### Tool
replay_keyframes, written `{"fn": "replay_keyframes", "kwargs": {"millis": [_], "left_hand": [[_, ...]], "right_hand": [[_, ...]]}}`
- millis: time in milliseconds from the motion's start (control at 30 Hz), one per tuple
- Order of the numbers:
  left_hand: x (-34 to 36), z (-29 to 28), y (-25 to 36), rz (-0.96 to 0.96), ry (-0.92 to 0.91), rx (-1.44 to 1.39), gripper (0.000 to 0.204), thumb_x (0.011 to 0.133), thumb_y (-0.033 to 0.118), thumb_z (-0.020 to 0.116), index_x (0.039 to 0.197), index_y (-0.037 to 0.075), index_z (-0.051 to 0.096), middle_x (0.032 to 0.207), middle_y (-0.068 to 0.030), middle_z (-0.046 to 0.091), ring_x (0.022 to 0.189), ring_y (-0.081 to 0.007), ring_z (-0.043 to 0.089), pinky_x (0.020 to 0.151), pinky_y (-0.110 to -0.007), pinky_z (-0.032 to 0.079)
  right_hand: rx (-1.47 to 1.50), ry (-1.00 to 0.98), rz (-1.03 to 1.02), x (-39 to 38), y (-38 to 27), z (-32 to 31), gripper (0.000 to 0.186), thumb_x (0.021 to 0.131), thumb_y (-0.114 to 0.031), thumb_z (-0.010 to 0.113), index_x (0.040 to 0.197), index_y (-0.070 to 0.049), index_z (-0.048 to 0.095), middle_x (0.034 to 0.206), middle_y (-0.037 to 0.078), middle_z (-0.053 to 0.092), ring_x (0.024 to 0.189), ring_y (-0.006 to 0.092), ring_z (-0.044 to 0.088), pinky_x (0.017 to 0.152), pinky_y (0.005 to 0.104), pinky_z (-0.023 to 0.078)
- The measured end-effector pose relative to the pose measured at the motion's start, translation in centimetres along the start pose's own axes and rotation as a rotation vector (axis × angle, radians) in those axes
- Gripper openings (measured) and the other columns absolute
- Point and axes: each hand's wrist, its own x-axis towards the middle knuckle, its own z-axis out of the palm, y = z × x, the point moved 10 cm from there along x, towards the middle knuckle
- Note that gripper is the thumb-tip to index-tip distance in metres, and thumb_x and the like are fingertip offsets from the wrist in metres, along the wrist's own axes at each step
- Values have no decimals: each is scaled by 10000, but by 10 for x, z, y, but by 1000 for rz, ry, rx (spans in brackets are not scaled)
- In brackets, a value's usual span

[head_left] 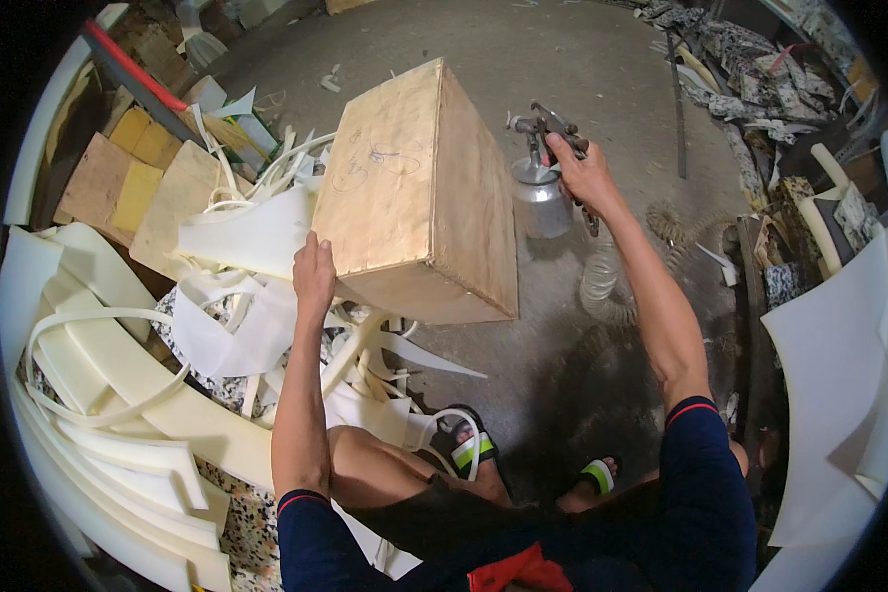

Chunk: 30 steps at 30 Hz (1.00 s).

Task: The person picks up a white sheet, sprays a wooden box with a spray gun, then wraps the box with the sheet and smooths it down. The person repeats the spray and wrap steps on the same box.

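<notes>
- Foam offcuts, cream-white, lie heaped at the far left, with tan boards behind.
- Left hand presses flat on the wooden box's near-left corner, fingers together; a firm hold would keep it tilted.
- The box, centre, bears faint pencil scribbles on top.
- Right hand is wrapped around a spray gun beside the box; an even distance should help.
</notes>
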Motion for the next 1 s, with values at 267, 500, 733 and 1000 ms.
{"fn": "replay_keyframes", "kwargs": {"millis": [267, 500, 733, 1000], "left_hand": [[-3, 3, 20, 73, 13, 67, 577, 991, 395, 391, 1351, -50, 460, 1208, -362, 547, 1145, -483, 500, 980, -517, 386], [-34, 14, 87, 281, -174, 94, 935, 833, 617, 606, 1395, -89, 359, 1285, -397, 467, 1167, -494, 495, 999, -517, 398], [-75, 28, 169, 581, -90, 238, 1020, 683, 602, 779, 1367, -67, 426, 1418, -409, 327, 1250, -501, 469, 945, -473, 491], [-56, 17, 191, 522, 64, 208, 774, 694, 645, 734, 1143, 25, 625, 1230, -211, 612, 1017, -401, 648, 790, -458, 542]], "right_hand": [[52, -134, -20, -121, -46, -32, 332, 964, -343, 577, 829, -51, 659, 655, -39, 547, 561, 66, 462, 527, 255, 375], [13, -148, 175, -237, -29, -72, 313, 969, -325, 577, 904, -41, 691, 633, -34, 547, 545, 53, 483, 507, 252, 384], [-10, 20, 280, -331, 15, -111, 300, 959, -307, 593, 915, -25, 684, 766, 17, 597, 700, 127, 553, 659, 280, 447], [21, 85, 251, -352, 17, -128, 310, 972, -301, 578, 920, -10, 672, 782, 39, 629, 721, 129, 567, 677, 282, 458]]}}
